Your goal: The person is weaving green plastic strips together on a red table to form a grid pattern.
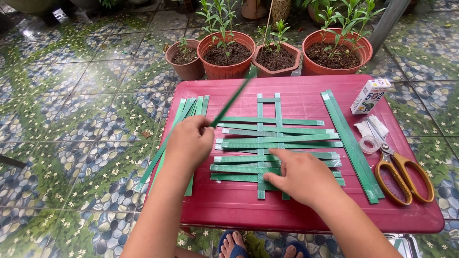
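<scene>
The left hand (190, 142) is pinching one loose green strip (231, 102), its free end pointing up toward the far pots. The right hand (301, 177) is pressing flat, grasping nothing, on the woven strips (277, 143) mid-bench. If that pressing hand slips, the loosely interlaced strips may be sliding apart, and the raised strip may be snagging a crossing.

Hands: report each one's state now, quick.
Left hand: closed, holding a green strip.
Right hand: open, pressing flat on the woven strips.
</scene>
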